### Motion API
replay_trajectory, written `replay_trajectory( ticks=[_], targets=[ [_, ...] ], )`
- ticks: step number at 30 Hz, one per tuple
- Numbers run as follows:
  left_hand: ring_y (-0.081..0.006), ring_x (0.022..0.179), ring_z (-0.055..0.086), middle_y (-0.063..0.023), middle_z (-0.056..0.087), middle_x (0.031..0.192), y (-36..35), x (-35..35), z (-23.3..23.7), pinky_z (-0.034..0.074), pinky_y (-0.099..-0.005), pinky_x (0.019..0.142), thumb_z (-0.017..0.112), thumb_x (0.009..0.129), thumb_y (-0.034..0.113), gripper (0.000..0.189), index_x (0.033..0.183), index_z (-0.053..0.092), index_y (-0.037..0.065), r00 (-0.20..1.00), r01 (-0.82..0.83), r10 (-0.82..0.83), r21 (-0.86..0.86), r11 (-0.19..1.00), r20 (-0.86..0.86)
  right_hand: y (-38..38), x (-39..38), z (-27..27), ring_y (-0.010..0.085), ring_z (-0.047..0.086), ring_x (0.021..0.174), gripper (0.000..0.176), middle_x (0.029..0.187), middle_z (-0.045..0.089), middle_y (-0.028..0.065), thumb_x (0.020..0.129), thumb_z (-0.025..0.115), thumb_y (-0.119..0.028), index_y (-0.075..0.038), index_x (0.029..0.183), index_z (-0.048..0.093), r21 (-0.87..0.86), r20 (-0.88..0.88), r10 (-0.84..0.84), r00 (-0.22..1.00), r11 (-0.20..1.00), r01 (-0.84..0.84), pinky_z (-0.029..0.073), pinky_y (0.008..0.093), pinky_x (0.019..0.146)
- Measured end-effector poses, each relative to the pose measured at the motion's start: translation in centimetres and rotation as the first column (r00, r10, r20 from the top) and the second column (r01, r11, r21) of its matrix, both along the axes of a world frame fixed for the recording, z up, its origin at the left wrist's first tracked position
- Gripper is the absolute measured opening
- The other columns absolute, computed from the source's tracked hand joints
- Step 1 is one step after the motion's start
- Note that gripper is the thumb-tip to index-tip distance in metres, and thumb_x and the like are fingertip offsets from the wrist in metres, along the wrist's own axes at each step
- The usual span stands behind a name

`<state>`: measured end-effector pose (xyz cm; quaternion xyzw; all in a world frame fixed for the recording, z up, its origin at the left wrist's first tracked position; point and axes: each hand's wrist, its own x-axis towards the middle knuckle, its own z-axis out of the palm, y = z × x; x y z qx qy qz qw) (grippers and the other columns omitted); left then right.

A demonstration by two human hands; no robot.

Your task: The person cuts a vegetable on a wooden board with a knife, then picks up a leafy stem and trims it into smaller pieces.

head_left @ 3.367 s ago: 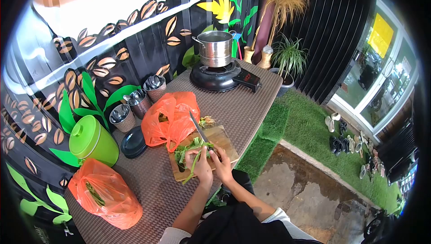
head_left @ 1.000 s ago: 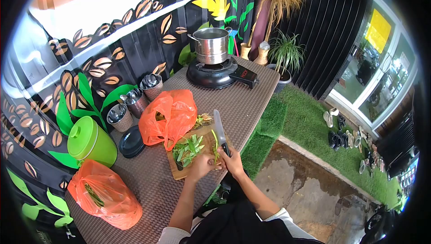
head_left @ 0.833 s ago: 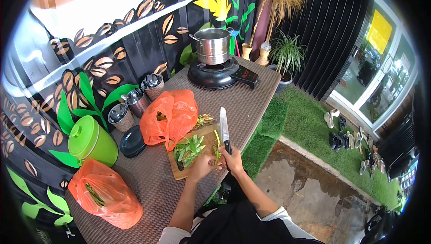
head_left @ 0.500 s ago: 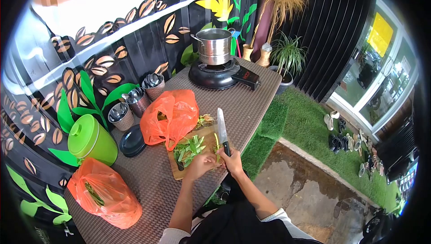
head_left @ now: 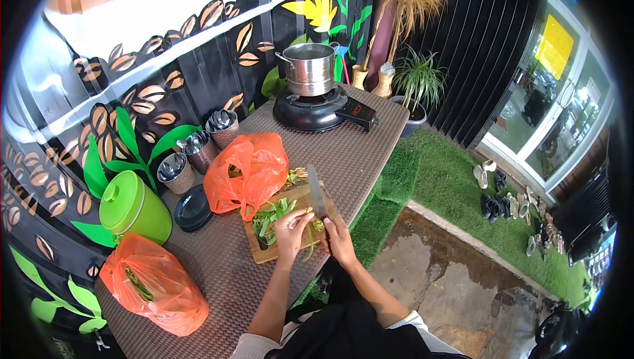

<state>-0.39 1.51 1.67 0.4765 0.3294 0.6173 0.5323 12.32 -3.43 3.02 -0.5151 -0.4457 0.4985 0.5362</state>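
My right hand is closed round the handle of a kitchen knife, its blade pointing away from me over the wooden cutting board. To the left of the blade, my left hand pinches a green vegetable stem, which hangs down below the fingers. Cut leafy greens lie on the board, partly covered by my left hand. A small cut green piece shows between the hands, by the blade. Roots and stem ends are heaped at the board's far edge.
An orange plastic bag stands against the board, and another orange bag sits at the near left. Along the wall are a green lidded container, black plates and cutlery cups. A steel pot rests on a portable stove.
My left hand has moved up and the stem now hangs below it instead of standing up beside the knife. The knife has shifted left, its blade tilting more leftward.
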Motion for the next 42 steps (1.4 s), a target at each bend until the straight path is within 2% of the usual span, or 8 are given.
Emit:
replay_trajectory(
  ticks=[2,7,9,13,17,31,37,42],
  targets=[
    [-0.0156,0.079,0.065,-0.0143,0.067,0.095,-0.3,0.2,0.5,0.054,-0.0258,0.073,0.065,0.082,-0.005,0.021,0.103,0.063,-0.010,1.000,-0.017,0.017,0.001,1.000,0.003,-0.2,0.6,0.3,0.0079,0.039,0.040,0.032,0.051,0.044,-0.0003,0.102,0.034,-0.028,-0.002,0.117,0.047,0.078,-0.011,-0.017,1.000,0.997,0.018,0.031,0.0237,0.040],
    [-0.0134,0.076,0.064,-0.0128,0.067,0.094,-0.5,0.7,1.1,0.053,-0.0241,0.071,0.065,0.082,-0.005,0.022,0.104,0.064,-0.008,1.000,-0.027,0.027,-0.016,1.000,0.008,-0.1,1.7,1.2,0.0093,0.044,0.048,0.027,0.060,0.049,0.0021,0.102,0.034,-0.022,-0.002,0.117,0.045,0.202,-0.049,0.097,0.994,0.976,-0.085,0.037,0.0236,0.046],
    [-0.0112,0.076,0.062,-0.0104,0.067,0.093,-0.3,0.9,1.3,0.052,-0.0220,0.071,0.065,0.082,-0.005,0.020,0.101,0.067,-0.007,0.998,-0.050,0.051,0.042,0.998,-0.041,-0.2,2.1,1.7,0.0092,0.046,0.051,0.026,0.067,0.049,0.0026,0.101,0.038,-0.020,-0.004,0.120,0.043,0.100,-0.298,0.146,0.943,0.988,-0.121,0.037,0.0236,0.045],
    [-0.0104,0.080,0.059,-0.0089,0.066,0.093,0.0,1.3,1.6,0.048,-0.0216,0.072,0.067,0.078,-0.007,0.021,0.099,0.069,-0.003,0.981,-0.110,0.130,0.141,0.984,-0.141,0.0,3.2,2.4,0.0083,0.042,0.050,0.022,0.067,0.047,0.0019,0.101,0.038,-0.019,-0.006,0.118,0.044,0.069,-0.426,0.125,0.896,0.992,-0.105,0.035,0.0219,0.045],
    [-0.0113,0.080,0.059,-0.0091,0.066,0.092,-0.1,2.0,1.6,0.048,-0.0227,0.072,0.068,0.077,-0.009,0.022,0.098,0.069,-0.003,0.985,-0.110,0.121,0.089,0.990,-0.126,0.0,3.9,3.3,0.0072,0.041,0.051,0.022,0.065,0.045,0.0009,0.101,0.036,-0.024,-0.007,0.112,0.046,0.110,-0.261,0.188,0.947,0.980,-0.164,0.035,0.0205,0.045],
    [-0.0121,0.082,0.060,-0.0086,0.066,0.091,0.5,3.9,1.2,0.048,-0.0216,0.072,0.066,0.076,-0.010,0.020,0.095,0.070,-0.004,0.984,-0.120,0.126,0.050,0.991,-0.128,0.9,6.1,3.2,0.0064,0.041,0.052,0.033,0.062,0.043,-0.0019,0.101,0.037,-0.029,-0.002,0.110,0.054,-0.001,-0.220,0.211,0.952,0.976,-0.216,0.034,0.0203,0.047],
    [-0.0142,0.079,0.062,-0.0103,0.067,0.089,0.8,3.4,1.5,0.049,-0.0235,0.071,0.067,0.077,-0.008,0.017,0.093,0.070,-0.004,0.991,-0.089,0.096,0.080,0.993,-0.095,1.0,6.1,2.9,0.0060,0.040,0.051,0.036,0.062,0.043,-0.0021,0.100,0.037,-0.030,-0.001,0.113,0.053,0.007,-0.187,0.236,0.954,0.971,-0.239,0.034,0.0200,0.047],
    [-0.0149,0.081,0.061,-0.0115,0.065,0.090,1.2,2.0,2.5,0.051,-0.0240,0.073,0.063,0.077,-0.012,0.018,0.093,0.069,-0.005,0.995,-0.011,0.019,0.086,0.996,-0.094,1.1,5.1,2.7,0.0052,0.037,0.052,0.040,0.063,0.041,-0.0034,0.100,0.041,-0.032,-0.005,0.129,0.049,0.020,-0.249,0.257,0.934,0.965,-0.261,0.032,0.0200,0.048]
  ],
)
